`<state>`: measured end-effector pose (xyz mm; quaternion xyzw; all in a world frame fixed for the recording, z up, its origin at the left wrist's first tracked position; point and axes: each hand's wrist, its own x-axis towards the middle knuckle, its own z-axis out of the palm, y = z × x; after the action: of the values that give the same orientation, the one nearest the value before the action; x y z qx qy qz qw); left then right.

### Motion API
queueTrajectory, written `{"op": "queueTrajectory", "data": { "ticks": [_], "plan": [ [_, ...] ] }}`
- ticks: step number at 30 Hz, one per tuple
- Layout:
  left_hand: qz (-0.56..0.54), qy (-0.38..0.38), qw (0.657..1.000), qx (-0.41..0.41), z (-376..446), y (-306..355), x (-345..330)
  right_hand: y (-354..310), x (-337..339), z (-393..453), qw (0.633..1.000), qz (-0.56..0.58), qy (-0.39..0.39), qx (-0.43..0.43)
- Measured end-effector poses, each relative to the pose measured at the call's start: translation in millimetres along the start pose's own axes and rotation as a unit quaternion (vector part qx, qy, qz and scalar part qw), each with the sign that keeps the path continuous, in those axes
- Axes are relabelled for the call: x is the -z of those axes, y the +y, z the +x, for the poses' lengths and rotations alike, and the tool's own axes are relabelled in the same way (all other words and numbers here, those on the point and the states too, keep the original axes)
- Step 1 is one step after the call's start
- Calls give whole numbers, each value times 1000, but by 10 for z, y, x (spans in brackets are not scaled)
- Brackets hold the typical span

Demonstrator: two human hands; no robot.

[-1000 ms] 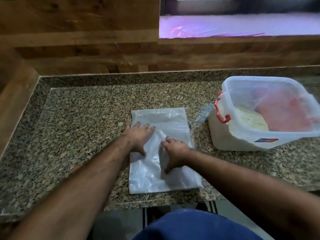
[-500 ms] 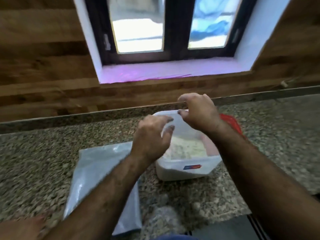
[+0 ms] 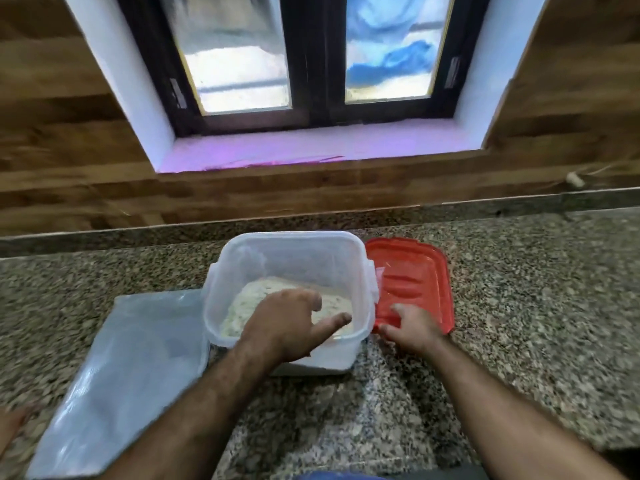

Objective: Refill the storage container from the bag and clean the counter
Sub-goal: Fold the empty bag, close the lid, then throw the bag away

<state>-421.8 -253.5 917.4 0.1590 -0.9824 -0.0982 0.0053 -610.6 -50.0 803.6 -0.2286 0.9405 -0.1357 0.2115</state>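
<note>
My left hand (image 3: 294, 323) hovers loose over the open storage container (image 3: 291, 258), holding nothing; my right hand (image 3: 412, 329) pinches the red lid (image 3: 412, 282) beside it. Flattened bag (image 3: 131, 358) lies left. Risk: lid edge slips, or I knock the tub and spill grain onto the counter (image 3: 536, 289).

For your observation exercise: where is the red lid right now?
In the head view, the red lid lies flat on the granite counter, right of the open storage container, with the right hand on its near edge.
</note>
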Motion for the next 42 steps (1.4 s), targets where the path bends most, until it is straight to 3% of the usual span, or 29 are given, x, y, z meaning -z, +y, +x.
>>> {"op": "queueTrajectory", "data": {
  "ticks": [4,9,13,15,20,23,27,29,33,35,37,40,42],
  "plan": [
    [-3,5,1000,21,-13,23,16,44,-194,-19,992,-116,34,21],
    [-11,6,999,35,2,46,32,102,-256,117,985,-119,112,53],
    [-50,6,998,47,42,12,4,10,-50,310,949,22,306,66],
    [-108,9,993,52,91,-36,-17,-169,229,338,922,104,365,79],
    [-252,53,962,86,142,-133,-9,-716,890,304,845,286,437,112],
    [-366,98,915,135,162,-169,32,-1069,1190,72,790,356,466,177],
    [-511,240,808,165,286,-295,297,-1421,1508,-235,725,461,444,255],
    [-559,291,760,158,357,-408,510,-1533,1620,-297,709,541,389,228],
    [-570,343,724,181,362,-665,870,-1590,1687,-282,686,711,121,96],
    [-573,330,726,190,283,-767,927,-1511,1603,-278,713,696,57,58],
    [-522,298,767,225,136,-844,912,-1411,1471,-297,794,602,70,47],
    [-354,232,859,289,-124,-960,750,-1296,1269,-410,934,342,88,43],
    [-223,172,900,333,-243,-1020,634,-1275,1173,-487,985,135,104,22]
  ]
}}
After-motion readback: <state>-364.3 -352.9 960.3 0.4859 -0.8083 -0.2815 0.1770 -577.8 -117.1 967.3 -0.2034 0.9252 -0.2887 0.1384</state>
